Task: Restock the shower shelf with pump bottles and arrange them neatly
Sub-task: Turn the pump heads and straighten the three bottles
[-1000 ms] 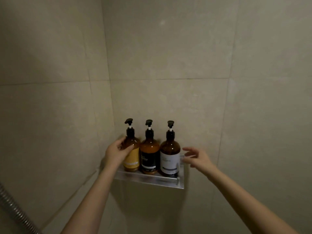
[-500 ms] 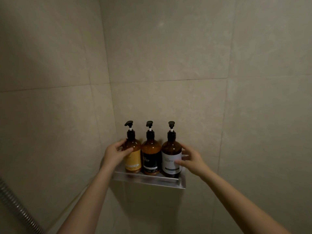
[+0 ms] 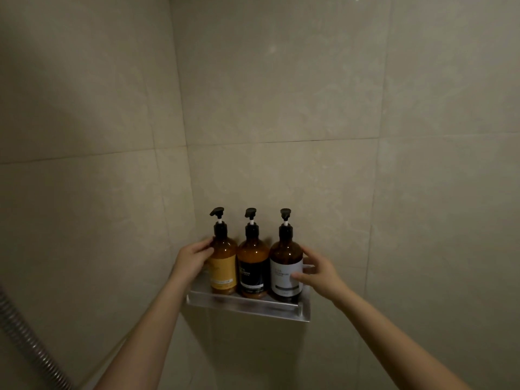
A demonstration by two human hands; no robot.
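Three amber pump bottles are being kept upright in a touching row on the metal shower shelf (image 3: 247,306), which is fixed in the corner of the tiled wall (image 3: 309,94). The yellow-labelled bottle (image 3: 222,266) at the row's left end is being gripped by the curled fingers of the left hand (image 3: 194,257), beside the black-labelled bottle (image 3: 252,267) in the middle. The white-labelled bottle (image 3: 286,268) at the right end is being clasped by the right hand (image 3: 316,273), its thumb laid on the label and its fingers wrapped behind.
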